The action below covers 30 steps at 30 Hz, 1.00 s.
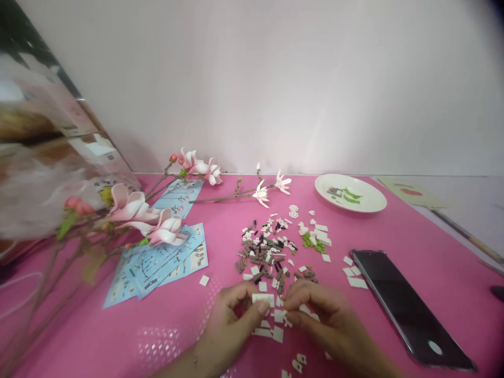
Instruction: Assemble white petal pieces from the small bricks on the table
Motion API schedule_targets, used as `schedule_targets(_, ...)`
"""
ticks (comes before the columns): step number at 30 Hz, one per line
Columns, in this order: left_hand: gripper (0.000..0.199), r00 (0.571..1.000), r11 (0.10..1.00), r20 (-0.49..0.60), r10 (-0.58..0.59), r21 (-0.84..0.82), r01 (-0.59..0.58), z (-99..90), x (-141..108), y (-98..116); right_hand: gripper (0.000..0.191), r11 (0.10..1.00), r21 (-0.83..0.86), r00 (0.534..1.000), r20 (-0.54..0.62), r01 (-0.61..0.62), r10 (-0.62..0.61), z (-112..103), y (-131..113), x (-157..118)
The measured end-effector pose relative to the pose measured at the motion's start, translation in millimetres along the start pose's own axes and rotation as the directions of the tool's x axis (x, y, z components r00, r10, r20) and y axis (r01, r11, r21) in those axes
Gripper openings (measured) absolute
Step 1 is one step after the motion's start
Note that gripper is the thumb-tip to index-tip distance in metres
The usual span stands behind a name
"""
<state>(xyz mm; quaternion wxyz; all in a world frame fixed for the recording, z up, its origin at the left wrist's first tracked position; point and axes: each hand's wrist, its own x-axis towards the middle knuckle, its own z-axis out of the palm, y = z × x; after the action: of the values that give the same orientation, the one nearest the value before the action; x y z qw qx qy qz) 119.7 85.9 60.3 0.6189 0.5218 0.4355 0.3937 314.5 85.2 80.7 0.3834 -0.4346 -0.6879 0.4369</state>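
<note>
My left hand (230,325) pinches a flat white rectangular building piece (262,299) between thumb and fingers. Just to its right, my right hand (328,317) has thumb and fingertips closed together, with a tiny white bit at their tips too small to make out. Beneath both hands lie several flat white pieces (277,334). Beyond the fingertips spreads a loose pile of small brown, black and white pieces (263,249). Green and white pieces (314,240) sit at the pile's right side.
Blue printed instruction sheets (161,268) and artificial magnolia branches (136,210) lie on the left. A thinner flower stem (220,199) rests at the back. To the right are a white plate (372,202) with green pieces and a dark phone (409,304). The pink table (307,362) meets a wall.
</note>
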Motion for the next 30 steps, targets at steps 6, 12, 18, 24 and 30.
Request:
schedule_targets(6, 0.033, 0.998, 0.998, 0.037, 0.046, 0.039, -0.047, 2.6, 0.0, -0.1, 0.007, 0.988, -0.016, 0.988, 0.012, -0.152, 0.152, 4.3, 2.8, -3.9)
schedule_targets(12, 0.025, 0.989, 0.987, 0.097, 0.112, 0.106, -0.122, 3.3, -2.5, 1.6, 0.007, 0.987, -0.033, 0.987, 0.03, -0.159, 0.16, 4.6, 3.1, -6.6)
schedule_targets(18, 0.016, 0.981, 0.973, 0.13, 0.143, 0.163, -0.164, 2.3, -2.8, -3.9, 0.002, 0.985, -0.138, 0.993, 0.042, -0.108, 0.115, 6.2, 4.7, -7.6)
schedule_targets(24, 0.017, 0.995, 0.988, 0.072, 0.073, 0.127, -0.082, 4.7, -0.7, -2.4, 0.006, 0.985, -0.085, 0.987, 0.043, -0.148, 0.152, 4.1, 4.6, -7.9)
schedule_targets(30, 0.019, 0.996, 0.981, 0.068, 0.056, 0.18, -0.067, 4.2, -0.3, 0.0, 0.012, 0.992, -0.108, 0.994, 0.082, -0.07, 0.079, 3.5, 0.5, -3.9)
